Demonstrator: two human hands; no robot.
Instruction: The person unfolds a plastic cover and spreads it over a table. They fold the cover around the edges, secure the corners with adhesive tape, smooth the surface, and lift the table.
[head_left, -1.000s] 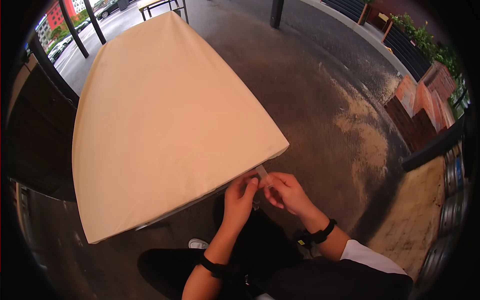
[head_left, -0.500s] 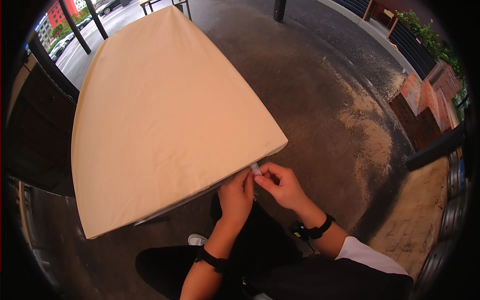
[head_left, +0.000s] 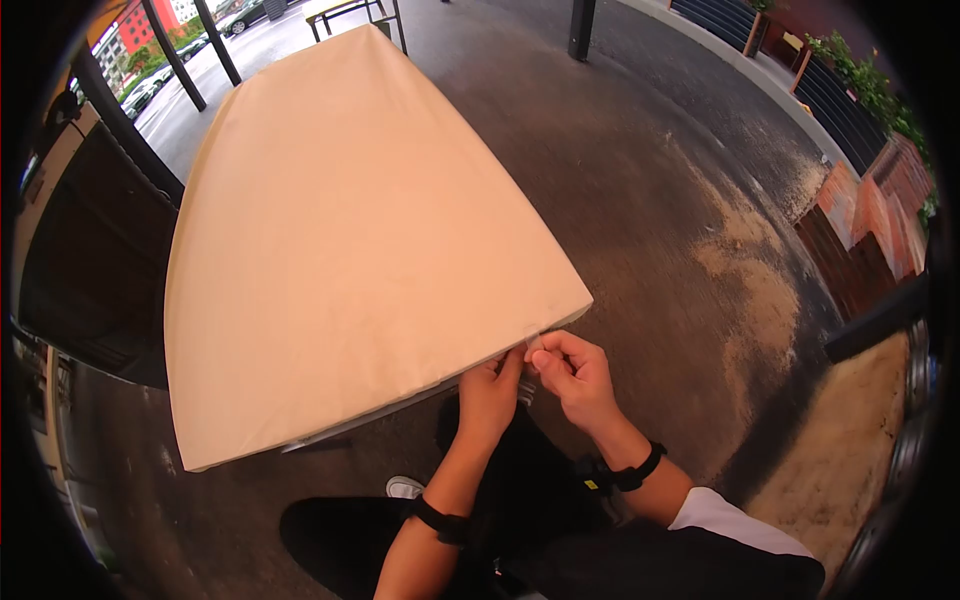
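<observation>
A smooth beige cloth [head_left: 370, 230] covers a long tabletop and is folded down over its edges. At the near edge, close to the right corner, my right hand [head_left: 577, 380] pinches a small pale, translucent strip [head_left: 533, 343] between thumb and fingers. The strip lies against the cloth's edge; whether it is tape or a clip I cannot tell. Just left of it, my left hand [head_left: 488, 395] is closed at the underside of the same edge. Its fingertips are partly hidden there, and what they grip does not show.
A grey strip of the table's underside [head_left: 390, 408] shows below the cloth. My dark-clothed leg [head_left: 350, 535] and a white shoe [head_left: 404, 487] are beneath me. Sawdust-like patches [head_left: 765, 300] lie on the dark floor. Brick steps [head_left: 860, 230] stand at right, a dark post [head_left: 582, 28] behind.
The view has shifted, so the table sits slightly farther right and lower. Both hands stay at the near edge; the strip now shows less, closer against the cloth.
</observation>
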